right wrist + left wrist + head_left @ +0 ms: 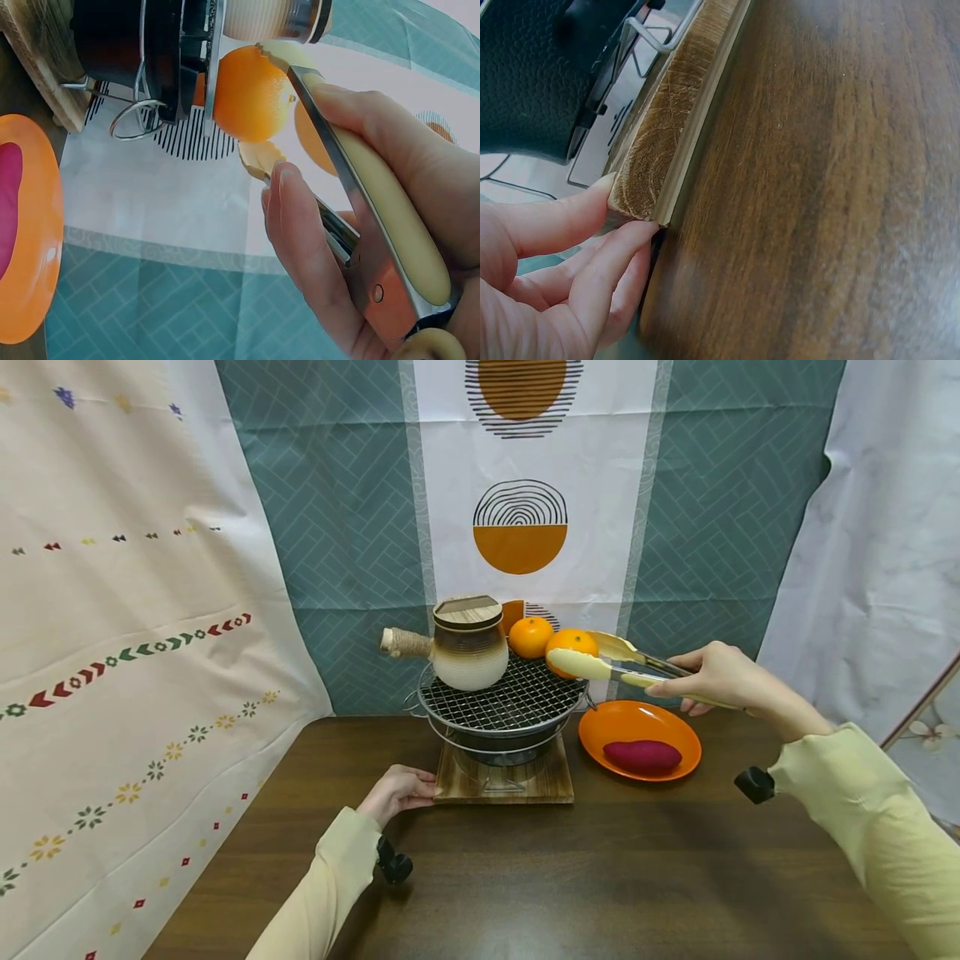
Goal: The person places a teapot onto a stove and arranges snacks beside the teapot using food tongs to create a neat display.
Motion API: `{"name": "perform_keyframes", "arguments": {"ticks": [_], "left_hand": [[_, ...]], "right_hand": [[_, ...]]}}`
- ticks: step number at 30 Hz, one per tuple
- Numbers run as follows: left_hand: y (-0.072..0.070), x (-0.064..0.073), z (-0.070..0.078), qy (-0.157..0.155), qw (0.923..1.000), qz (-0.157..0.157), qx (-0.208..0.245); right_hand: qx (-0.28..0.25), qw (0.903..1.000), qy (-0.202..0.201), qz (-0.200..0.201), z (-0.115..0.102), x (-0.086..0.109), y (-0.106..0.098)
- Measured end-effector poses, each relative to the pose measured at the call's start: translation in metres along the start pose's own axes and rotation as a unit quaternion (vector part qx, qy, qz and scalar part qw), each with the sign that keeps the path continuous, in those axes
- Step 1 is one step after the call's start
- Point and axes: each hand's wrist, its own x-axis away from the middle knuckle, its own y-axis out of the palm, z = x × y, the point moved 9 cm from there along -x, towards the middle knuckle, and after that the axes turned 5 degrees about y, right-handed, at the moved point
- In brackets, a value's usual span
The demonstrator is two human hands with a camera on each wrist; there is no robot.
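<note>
My right hand (712, 675) grips a pair of yellow-tipped tongs (637, 679). Between the tong tips is a mandarin (572, 643), at the right edge of the round wire grill (517, 697). In the right wrist view this mandarin (251, 94) sits right against the grill's rim. A second mandarin (530, 637) rests on the mesh beside a lidded pot (471, 652) with a rope-wrapped handle. Low on the left, my left hand (401, 792) pinches the front left corner of the wooden board (558, 781) under the grill, thumb on its upper edge in the left wrist view.
Right of the grill, an orange plate (600, 718) bears a purple sweet potato (643, 757). Wire ring handles (591, 700) stick out from the grill's side. Behind the brown table (562, 877) hangs a patterned curtain (360, 527).
</note>
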Motion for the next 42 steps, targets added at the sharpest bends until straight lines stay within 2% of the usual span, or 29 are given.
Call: {"name": "perform_keyframes", "arguments": {"ticks": [12,42], "left_hand": [[0.0,0.0,0.0,0.004,1.0,-0.003,0.006],[0.001,0.003,0.002,0.003,1.0,-0.003,0.0]], "right_hand": [[0.025,0.9995,-0.006,-0.017,-0.006,-0.001,0.001],[0.059,0.9979,-0.022,-0.017,-0.017,-0.007,0.002]]}}
